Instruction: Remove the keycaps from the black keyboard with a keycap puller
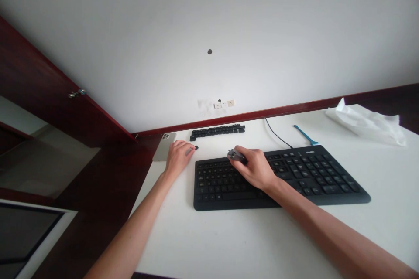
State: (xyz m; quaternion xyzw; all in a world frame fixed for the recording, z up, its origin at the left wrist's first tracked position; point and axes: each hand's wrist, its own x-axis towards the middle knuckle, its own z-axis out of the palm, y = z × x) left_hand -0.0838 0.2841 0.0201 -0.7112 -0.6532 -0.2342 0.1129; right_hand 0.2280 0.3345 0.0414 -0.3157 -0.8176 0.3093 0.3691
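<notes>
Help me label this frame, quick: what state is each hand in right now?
Left hand: closed, apparently pinching a small black keycap.
Right hand: closed around a gray-and-black tool, over the keyboard.

Single view: taken from the wearer's head, directed forward and down; table (262, 235) seen from above at close range, wall (209, 17) included farther off.

1. White tabletop (213, 147) offers passage between left hand (178, 155) and right hand (254, 166).
2. Keyboard (225, 185) blocks low movement beneath the right hand.
3. Beyond the hands' gap: loose keycaps (218, 130).
4. Beyond the right hand: cable (276, 134); rightward, blue tool (305, 134), then plastic bag (368, 125).
</notes>
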